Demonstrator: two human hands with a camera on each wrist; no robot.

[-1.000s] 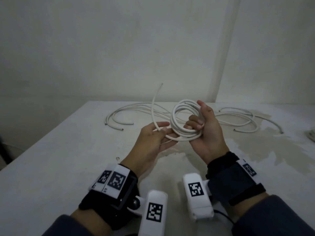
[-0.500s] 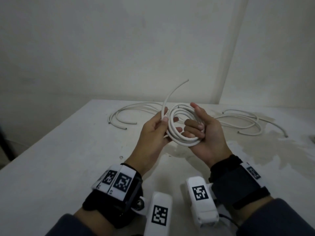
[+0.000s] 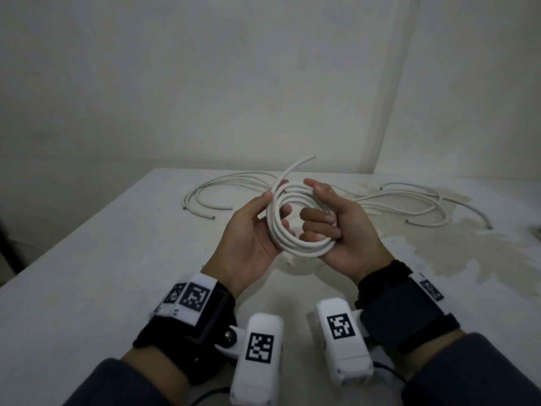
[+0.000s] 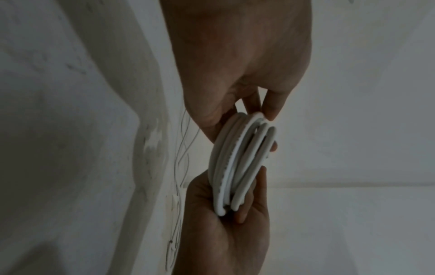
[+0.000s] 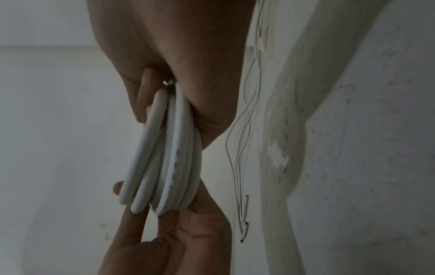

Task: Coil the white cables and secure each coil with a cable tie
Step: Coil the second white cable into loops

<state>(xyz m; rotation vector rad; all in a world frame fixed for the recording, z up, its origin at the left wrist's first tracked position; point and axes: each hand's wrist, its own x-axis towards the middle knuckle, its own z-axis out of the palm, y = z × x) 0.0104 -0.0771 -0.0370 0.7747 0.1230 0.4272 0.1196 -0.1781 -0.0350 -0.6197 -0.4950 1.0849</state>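
Note:
I hold a coil of white cable (image 3: 295, 244) above the table, between both hands. My right hand (image 3: 320, 208) grips its right side, with the fingers curled through the loops and the thumb on top. My left hand (image 3: 276, 205) pinches the left side, thumb in front and fingers behind. The cable's free end (image 3: 304, 161) sticks up and to the right past my left thumb. The left wrist view shows the coil (image 4: 237, 163) edge-on, and so does the right wrist view (image 5: 164, 158). No cable tie is in sight.
More loose white cables lie on the white table (image 3: 87, 288): one bunch at the back left (image 3: 205, 197) and another at the back right (image 3: 424, 206). A stained patch (image 3: 468, 250) spreads over the right side. Walls stand close behind the table.
My left hand has moved from under the coil to its left side and laid on another turn. The free end has swung from upper left to upper right and is shorter.

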